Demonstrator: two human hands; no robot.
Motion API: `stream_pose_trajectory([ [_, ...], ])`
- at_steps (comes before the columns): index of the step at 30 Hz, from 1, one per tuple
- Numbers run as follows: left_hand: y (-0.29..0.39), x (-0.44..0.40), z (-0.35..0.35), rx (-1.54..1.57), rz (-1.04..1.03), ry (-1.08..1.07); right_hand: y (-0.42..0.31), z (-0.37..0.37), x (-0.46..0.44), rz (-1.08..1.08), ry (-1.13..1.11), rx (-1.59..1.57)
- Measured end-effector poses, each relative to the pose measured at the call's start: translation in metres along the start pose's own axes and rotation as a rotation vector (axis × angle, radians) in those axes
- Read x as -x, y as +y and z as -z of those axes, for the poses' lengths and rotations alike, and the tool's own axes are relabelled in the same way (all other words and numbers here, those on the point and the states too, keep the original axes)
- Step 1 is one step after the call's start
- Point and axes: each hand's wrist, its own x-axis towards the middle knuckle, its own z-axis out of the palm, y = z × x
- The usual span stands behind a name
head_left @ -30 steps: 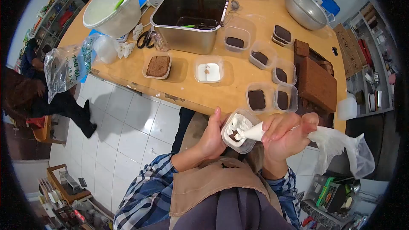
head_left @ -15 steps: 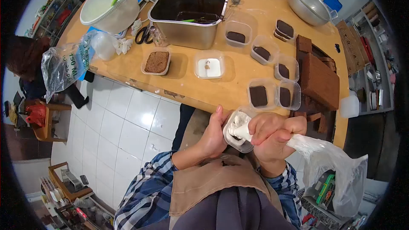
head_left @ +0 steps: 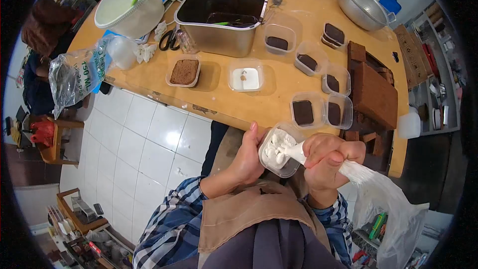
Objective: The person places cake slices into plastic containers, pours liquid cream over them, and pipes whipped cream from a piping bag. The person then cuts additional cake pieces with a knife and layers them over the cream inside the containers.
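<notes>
My left hand [head_left: 247,157] is closed round the side of a clear plastic cup [head_left: 286,170], held in front of my apron just off the table's edge. White cream [head_left: 277,148] lies in folds inside it, covering most of what is below. In my right hand [head_left: 329,162] a piping bag [head_left: 381,189] is squeezed, its filled white tip pointing left into the cup and touching the cream. The bag's loose clear end hangs down to the right. Nearest on the table stand clear cups with dark chocolate tops [head_left: 302,113].
A deep metal pan [head_left: 219,40] with dark chocolate, a white tub [head_left: 129,7] and black scissors [head_left: 169,40] stand at the back. Brown cake slabs [head_left: 373,94] lie right. A cake cup [head_left: 184,71] and a cup with white contents [head_left: 246,75] sit mid-table. Another person [head_left: 45,35] is left.
Cream now covers more of the cup, where dark gaps showed before. My right hand and the piping bag have shifted slightly right. The person at left has moved up in view.
</notes>
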Motion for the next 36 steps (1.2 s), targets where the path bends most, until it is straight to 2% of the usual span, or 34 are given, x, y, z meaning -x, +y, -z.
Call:
stream_pose_trajectory([
  [5,-0.002,0.0,-0.002,0.01,-0.005,-0.007,-0.001,-0.006,0.006,-0.044,0.027,-0.062],
  [9,-0.003,0.002,-0.004,-0.01,0.008,-0.016,0.004,-0.008,-0.001,0.037,-0.052,0.133],
  [14,-0.009,0.0,-0.001,-0.02,0.058,-0.059,0.011,-0.009,-0.007,0.099,0.023,0.12],
  [16,-0.009,0.001,-0.001,-0.03,0.084,-0.084,0.012,-0.005,-0.006,0.075,0.03,0.01],
  [20,-0.011,-0.001,0.002,-0.031,0.058,-0.144,0.017,-0.001,-0.004,0.106,0.071,-0.03],
  [24,-0.014,-0.003,0.004,-0.007,0.074,-0.163,0.019,-0.001,-0.011,0.221,0.019,0.142],
  [27,-0.012,-0.006,0.01,-0.021,0.095,-0.224,0.017,0.006,-0.009,0.234,0.154,-0.067],
  [30,-0.01,-0.005,0.011,0.037,0.014,-0.291,0.006,0.02,-0.013,0.145,0.262,-0.185],
  [34,-0.014,-0.009,0.015,0.152,-0.058,-0.402,0.001,0.047,-0.023,-0.08,0.423,-0.561],
  [36,-0.017,-0.011,0.015,0.019,-0.109,-0.451,0.001,0.057,-0.026,-0.134,0.395,-0.562],
])
